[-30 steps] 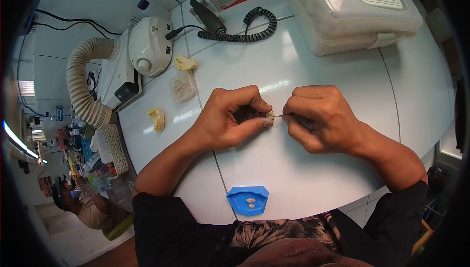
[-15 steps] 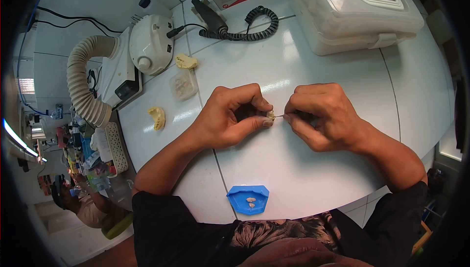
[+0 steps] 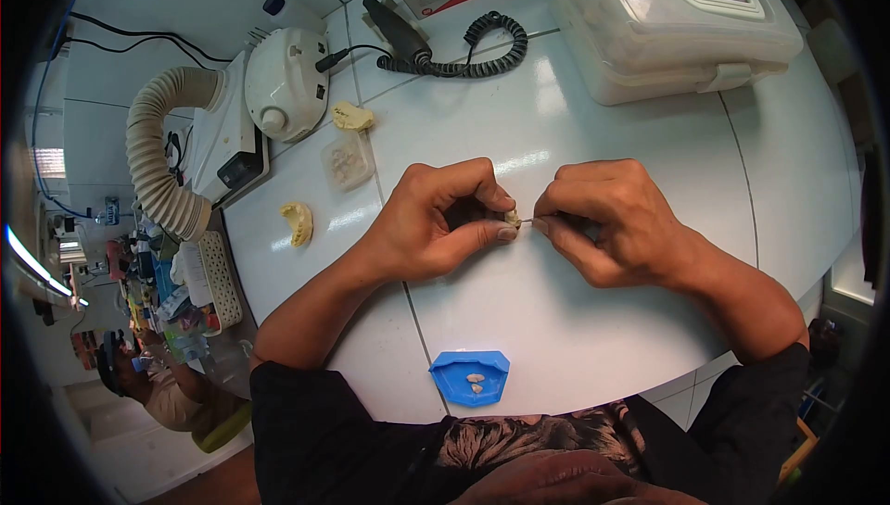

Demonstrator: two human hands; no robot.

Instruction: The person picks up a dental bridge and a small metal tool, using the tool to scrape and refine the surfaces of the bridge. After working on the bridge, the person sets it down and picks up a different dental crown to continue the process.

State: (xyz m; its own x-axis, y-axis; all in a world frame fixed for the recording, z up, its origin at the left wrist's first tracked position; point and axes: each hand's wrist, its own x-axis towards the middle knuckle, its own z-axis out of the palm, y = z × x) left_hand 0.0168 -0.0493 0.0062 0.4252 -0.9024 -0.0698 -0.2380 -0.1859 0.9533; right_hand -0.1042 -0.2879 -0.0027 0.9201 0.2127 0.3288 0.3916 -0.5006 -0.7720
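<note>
Between the thumb and forefinger of my left hand (image 3: 443, 218) is a small cream-coloured piece (image 3: 513, 218), perhaps plaster, mostly covered by the fingertips. My right hand (image 3: 607, 218) pinches a thin metal tool (image 3: 527, 220), whose tip meets the piece or lies right beside it; the rest of the tool is hidden in the fingers. Both hands are above the white tabletop. Toward my body lies a blue tray (image 3: 452, 394) with two small pale pieces (image 3: 476, 378) in it.
Left of my hands are yellow dental casts (image 3: 298, 224) and a clear tub (image 3: 349, 162) of pale bits. Behind stand a white control unit (image 3: 289, 83), a hose (image 3: 153, 144), a black handpiece (image 3: 397, 31) with coiled cord, and a translucent case (image 3: 667, 32). A person (image 3: 176, 385) sits far left.
My right hand has shifted very slightly left, closer to my left fingertips, so less of the thin tool shows. All else looks the same.
</note>
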